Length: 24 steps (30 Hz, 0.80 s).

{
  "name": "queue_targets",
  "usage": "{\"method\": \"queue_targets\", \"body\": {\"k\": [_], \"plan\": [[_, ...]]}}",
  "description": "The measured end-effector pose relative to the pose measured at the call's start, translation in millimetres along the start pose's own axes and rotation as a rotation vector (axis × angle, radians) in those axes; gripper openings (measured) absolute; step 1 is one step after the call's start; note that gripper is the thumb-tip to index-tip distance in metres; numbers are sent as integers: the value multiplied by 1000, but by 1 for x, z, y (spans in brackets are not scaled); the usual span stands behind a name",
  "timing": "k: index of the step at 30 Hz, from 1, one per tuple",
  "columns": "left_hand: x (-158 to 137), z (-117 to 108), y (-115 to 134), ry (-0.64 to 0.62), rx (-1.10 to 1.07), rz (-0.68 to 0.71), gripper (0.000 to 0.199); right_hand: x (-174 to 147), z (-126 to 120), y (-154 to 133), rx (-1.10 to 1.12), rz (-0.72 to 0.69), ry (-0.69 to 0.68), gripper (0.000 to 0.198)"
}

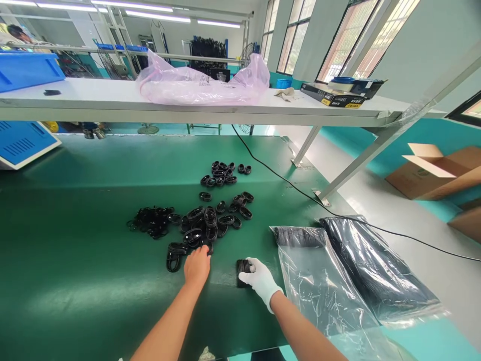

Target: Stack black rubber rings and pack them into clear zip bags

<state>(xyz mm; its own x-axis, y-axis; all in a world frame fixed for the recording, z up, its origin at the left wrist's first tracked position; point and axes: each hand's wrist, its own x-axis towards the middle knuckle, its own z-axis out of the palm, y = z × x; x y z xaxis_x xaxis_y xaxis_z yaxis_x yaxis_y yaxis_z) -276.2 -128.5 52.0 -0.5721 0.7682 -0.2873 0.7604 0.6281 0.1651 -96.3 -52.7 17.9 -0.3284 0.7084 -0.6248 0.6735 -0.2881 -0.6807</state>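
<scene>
Ideally, right fingers [246,277] closed on a black stack [241,267] hold it square while left fingers [203,250], grip unclear, meet glossy ovals [210,217].

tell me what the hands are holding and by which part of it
Right hand: black stack, held around its right side. Left hand: at the pile; any hold can't be told.

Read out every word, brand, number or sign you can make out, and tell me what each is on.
No text reads clearly.
Black-and-yellow box on the shelf: lettering on its side, too small and blurred to read.
Pink plastic bag: faint printing, unreadable.
Cardboard box: a small greenish mark, too blurred to make out.
</scene>
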Motion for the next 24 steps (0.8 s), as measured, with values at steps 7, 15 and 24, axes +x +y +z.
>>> {"method": "queue_targets", "body": {"k": [7, 15, 24], "plan": [[-44, 10, 11, -110, -18, 222, 15, -1, 0, 0, 37, -19, -7, 57], [-39, 31, 46, -36, -125, 473, 80, 2, 0, 7, 72, -81, -6, 55], [-33, 38, 43, -36, -193, 464, 75, -1, -7, 6, 110, -87, -25, 45]]}}
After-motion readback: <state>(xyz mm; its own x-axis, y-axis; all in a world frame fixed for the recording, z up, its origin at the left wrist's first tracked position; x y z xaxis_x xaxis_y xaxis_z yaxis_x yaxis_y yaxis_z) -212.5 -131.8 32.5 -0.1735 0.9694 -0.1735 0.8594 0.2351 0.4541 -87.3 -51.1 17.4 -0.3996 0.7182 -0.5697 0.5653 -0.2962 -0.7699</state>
